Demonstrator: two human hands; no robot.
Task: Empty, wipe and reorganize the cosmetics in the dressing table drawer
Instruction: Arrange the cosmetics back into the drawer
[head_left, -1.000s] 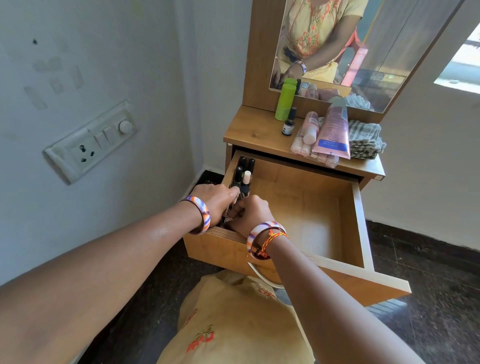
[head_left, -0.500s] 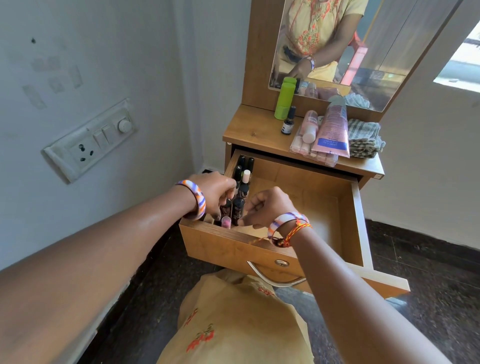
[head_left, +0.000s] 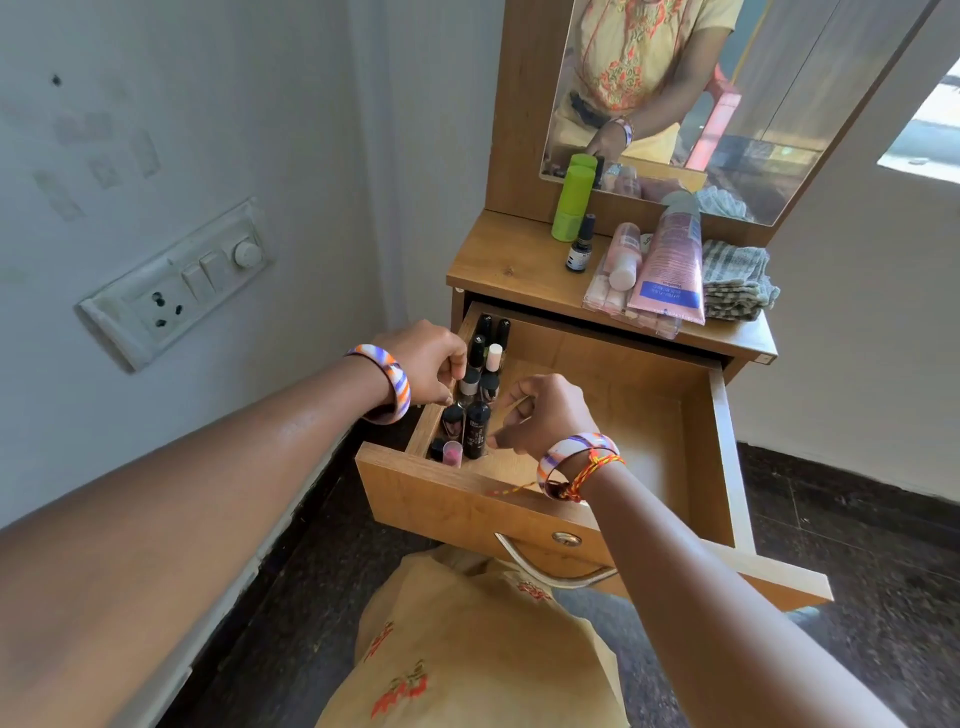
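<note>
The wooden drawer (head_left: 724, 467) is pulled out, and most of its floor is bare. Along its left wall stands a row of small bottles (head_left: 488, 364), with a black bottle (head_left: 475, 428) and a pink-tipped tube (head_left: 452, 453) nearest the front. My left hand (head_left: 423, 364) sits over the left wall with its fingers curled against the row; whether it pinches a bottle is hidden. My right hand (head_left: 545, 418) hovers just right of the black bottle, fingers loosely curled and holding nothing.
On the dressing table top (head_left: 506, 265) stand a green bottle (head_left: 571, 205) and a small dark bottle (head_left: 579, 252). Beside them lie a pack of pink bottles (head_left: 621, 260), a pink tube (head_left: 670, 265) and a folded cloth (head_left: 737, 280). The mirror (head_left: 753, 93) rises behind. A switchboard (head_left: 176, 286) is on the left wall.
Both hands have lifted off the front bottles. My right hand has drawn back to the right, uncovering the black bottle and pink tube. My left hand has shifted further back along the row.
</note>
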